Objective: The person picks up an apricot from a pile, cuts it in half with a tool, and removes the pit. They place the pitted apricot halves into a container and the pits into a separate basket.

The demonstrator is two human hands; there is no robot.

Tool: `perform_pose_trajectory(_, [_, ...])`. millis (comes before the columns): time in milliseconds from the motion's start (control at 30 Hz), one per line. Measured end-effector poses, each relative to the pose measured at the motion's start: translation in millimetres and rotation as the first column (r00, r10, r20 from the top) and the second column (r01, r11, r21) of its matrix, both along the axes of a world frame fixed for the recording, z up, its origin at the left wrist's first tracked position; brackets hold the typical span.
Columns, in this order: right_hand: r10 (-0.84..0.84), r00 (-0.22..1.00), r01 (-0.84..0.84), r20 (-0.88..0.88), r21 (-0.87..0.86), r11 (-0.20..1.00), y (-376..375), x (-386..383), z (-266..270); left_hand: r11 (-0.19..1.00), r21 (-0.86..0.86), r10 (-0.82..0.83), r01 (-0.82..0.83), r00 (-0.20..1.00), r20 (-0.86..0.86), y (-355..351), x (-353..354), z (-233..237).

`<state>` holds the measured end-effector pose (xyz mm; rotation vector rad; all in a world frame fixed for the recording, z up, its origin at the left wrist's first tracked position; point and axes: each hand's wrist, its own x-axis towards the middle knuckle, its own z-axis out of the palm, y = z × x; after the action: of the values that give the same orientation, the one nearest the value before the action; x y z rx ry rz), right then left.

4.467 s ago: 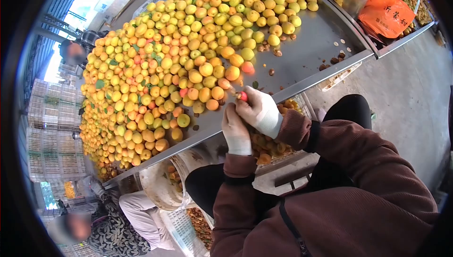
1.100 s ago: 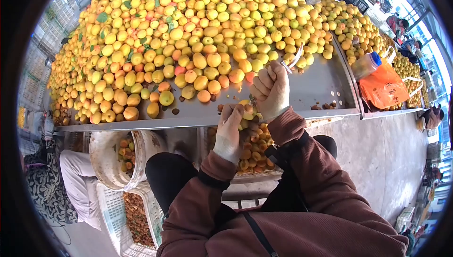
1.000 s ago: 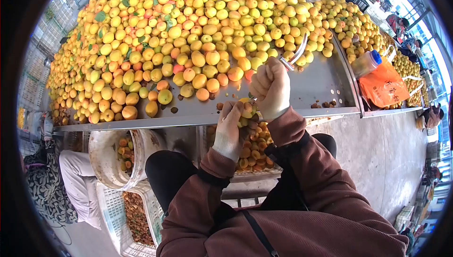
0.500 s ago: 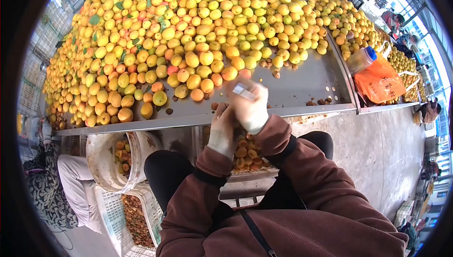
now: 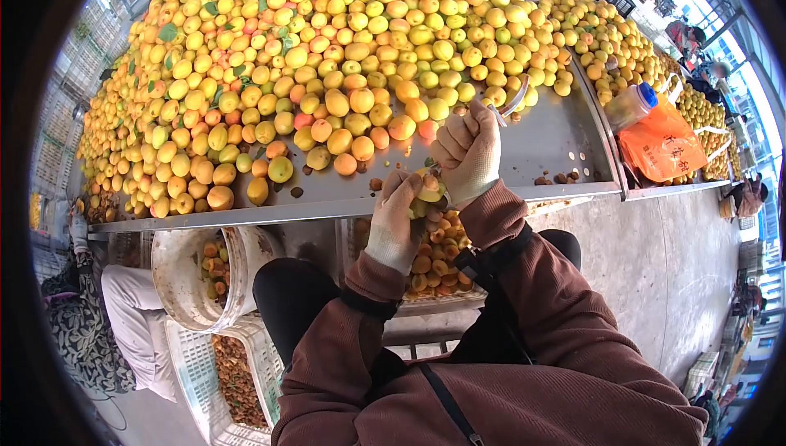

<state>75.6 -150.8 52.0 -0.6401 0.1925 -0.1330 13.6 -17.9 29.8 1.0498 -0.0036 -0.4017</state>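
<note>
Counter point(image 5: 524, 155): metal, its near rim just by both hands.
Left hand point(image 5: 395, 215): pinches a yellow-green fruit point(image 5: 431, 189) between thumb and fingers, above that rim.
Right hand point(image 5: 470, 151): a fist around a curved-bladed tool point(image 5: 516, 102), which juts up past the knuckles.
Just changed: the right hand no longer covers the left and the fruit shows again, suggesting the tool is being worked around it.
Below: cut fruit pieces point(image 5: 434, 266), heaped.
Beyond: whole-fruit pile point(image 5: 327, 61); bottle point(image 5: 629, 110) beside an orange bag point(image 5: 665, 147).
</note>
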Motion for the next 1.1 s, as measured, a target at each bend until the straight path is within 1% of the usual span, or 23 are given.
perform_pose_trajectory(33, [0.005, 1.000, -0.005, 0.000, 0.018, 1.000, -1.8, -0.1, -0.7, 1.000, 0.000, -0.003, 0.003, 1.000, -0.001, -1.0, 0.4, 0.1])
perform_pose_trajectory(100, [-0.011, 1.000, 0.012, -0.013, 0.030, 0.999, -1.7, -0.6, -1.1, 0.995, -0.097, -0.017, 0.003, 0.989, -0.146, -1.9, 2.2, 0.2])
perform_pose_trajectory(167, [-0.025, 1.000, 0.025, -0.014, 0.046, 0.999, -1.4, 1.1, 3.4, 0.992, -0.122, -0.012, -0.005, 0.990, -0.141, -5.3, 5.8, -7.1])
perform_pose_trajectory(267, [0.048, 0.991, -0.030, 0.124, -0.144, 0.989, 0.6, -4.8, 27.7, 0.990, -0.143, -0.024, 0.009, 0.995, -0.102, -4.1, 8.3, -3.4])
perform_pose_trajectory(300, [0.045, 0.991, -0.026, 0.126, -0.143, 0.989, 0.3, -7.8, 35.6, 0.989, -0.145, -0.039, 0.028, 0.997, -0.072, -4.0, 8.3, -1.9])
perform_pose_trajectory(367, [0.084, 0.960, 0.007, 0.267, -0.323, 0.947, -3.9, -13.7, 46.0, 0.991, -0.135, -0.026, 0.015, 0.996, -0.085, 0.0, 11.2, -4.1])
perform_pose_trajectory(400, [0.120, 0.968, -0.001, 0.222, -0.472, 0.882, -16.6, -15.5, 40.4, 0.992, -0.125, -0.008, -0.004, 0.995, -0.097, 1.4, 12.8, -4.3])
perform_pose_trajectory(433, [0.120, 0.967, 0.001, 0.226, -0.472, 0.882, -16.0, -11.7, 28.4, 0.992, -0.125, -0.007, -0.004, 0.996, -0.092, 0.7, 13.0, -0.9])
perform_pose_trajectory(500, [-0.122, 0.989, 0.130, 0.081, -0.866, 0.483, -9.5, -7.1, 12.2, 0.984, -0.138, 0.105, -0.111, 0.993, -0.048, -1.0, 12.1, 7.1])
perform_pose_trajectory(533, [-0.025, 0.998, -0.050, -0.065, -0.912, 0.406, -14.7, -16.4, 12.4, 0.986, -0.133, 0.100, -0.105, 0.994, -0.046, 0.6, 13.7, 5.7])
perform_pose_trajectory(567, [-0.033, 0.997, -0.046, -0.065, -0.910, 0.411, -15.7, -22.4, 12.1, 0.990, -0.113, 0.089, -0.089, 0.996, -0.009, 2.9, 15.8, 2.1])
perform_pose_trajectory(633, [0.286, 0.908, -0.418, -0.305, -0.657, 0.627, -15.6, -33.3, 14.5, 0.993, -0.094, 0.073, -0.070, 0.997, 0.026, 3.0, 18.6, -4.6])
perform_pose_trajectory(667, [0.295, 0.914, -0.405, -0.277, -0.592, 0.697, -11.3, -34.9, 7.6, 0.993, -0.017, 0.118, -0.117, 0.992, 0.042, 1.5, 21.3, -6.7])
perform_pose_trajectory(700, [0.292, 0.916, -0.400, -0.274, -0.592, 0.699, -10.1, -35.1, 1.0, 0.985, 0.059, 0.160, -0.164, 0.985, 0.065, -0.1, 23.4, -6.9])
perform_pose_trajectory(733, [0.220, 0.948, -0.317, -0.231, -0.594, 0.740, -9.6, -35.2, -3.9, 0.986, 0.061, 0.154, -0.158, 0.986, 0.069, -1.3, 23.4, -5.5])
perform_pose_trajectory(767, [0.145, 0.971, -0.230, -0.188, -0.590, 0.774, -10.8, -35.9, -7.5, 0.918, 0.264, 0.160, -0.295, 0.887, 0.432, -2.1, 22.7, -3.9])
perform_pose_trajectory(800, [0.142, 0.968, -0.236, -0.206, -0.564, 0.791, -11.3, -38.1, -4.1, 0.790, 0.383, 0.058, -0.479, 0.680, 0.731, -2.5, 22.4, -2.8])
perform_pose_trajectory(833, [0.138, 0.970, -0.229, -0.201, -0.561, 0.796, -8.3, -39.7, -4.5, 0.791, 0.385, 0.050, -0.476, 0.678, 0.734, -1.6, 22.8, -2.7])
perform_pose_trajectory(900, [0.075, 0.984, -0.143, -0.159, -0.476, 0.868, 1.0, -41.4, -6.2, 0.641, 0.504, -0.062, -0.579, 0.615, 0.786, 1.2, 24.0, -0.3])
perform_pose_trajectory(933, [0.071, 0.985, -0.137, -0.157, -0.469, 0.872, 1.4, -41.9, -6.2, 0.593, 0.466, -0.081, -0.656, 0.527, 0.846, -0.7, 22.0, 4.7])
perform_pose_trajectory(1033, [0.166, 0.982, -0.188, -0.093, -0.597, 0.780, 1.7, -43.9, -5.6, 0.554, 0.502, -0.173, -0.664, 0.498, 0.850, -2.0, 15.0, 9.9])
perform_pose_trajectory(1067, [0.189, 0.978, -0.210, -0.092, -0.491, 0.846, 4.1, -45.4, -6.8, 0.559, 0.486, -0.164, -0.672, 0.485, 0.859, -4.1, 15.5, 7.0])
perform_pose_trajectory(1100, [0.187, 0.978, -0.209, -0.094, -0.487, 0.848, 6.1, -46.7, -13.0, 0.559, 0.490, -0.168, -0.669, 0.487, 0.857, -4.9, 15.2, 4.0])
